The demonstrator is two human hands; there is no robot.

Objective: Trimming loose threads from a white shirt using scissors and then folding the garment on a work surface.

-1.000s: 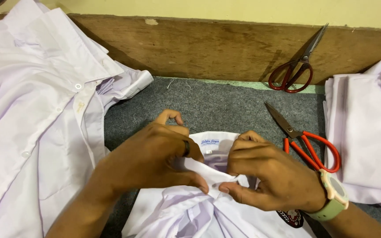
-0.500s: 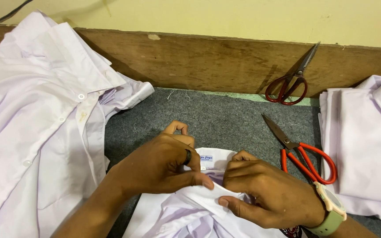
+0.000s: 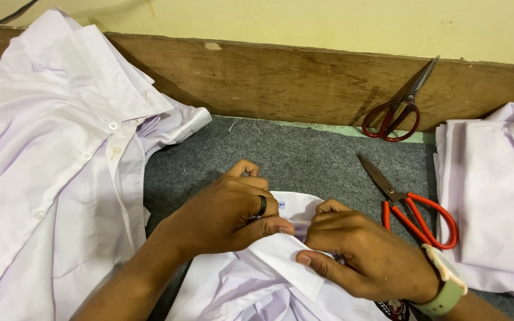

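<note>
Two hands meet over a white shirt (image 3: 251, 291) lying at the near edge of the grey felt work surface (image 3: 304, 154), its collar (image 3: 287, 261) turned up between them. The left hand (image 3: 227, 217), a dark ring on one finger, is closed over the collar's top with the thumb pressed along the fold; the right hand (image 3: 364, 258), with a pale green watch at the wrist, pinches the collar's flap between thumb and curled fingers. By the look of it the cloth is light, thin and limp, so it will bunch and slide unless held at its firmer parts: the stiffened collar band and its folded edge are probably the best holds, as both hands have them now. Just right of the right hand lie red-handled scissors (image 3: 414, 208), blades open and pointing away, close enough to snag a sleeve. Left of the hands another white buttoned shirt (image 3: 49, 160) spreads wide, and a stack of folded white garments (image 3: 495, 202) lies at the right, so bare felt shows only in the middle strip beyond the hands. Farther off, a second pair of scissors (image 3: 400, 104) leans against the wooden board (image 3: 281, 80) that closes the surface at the back.
</note>
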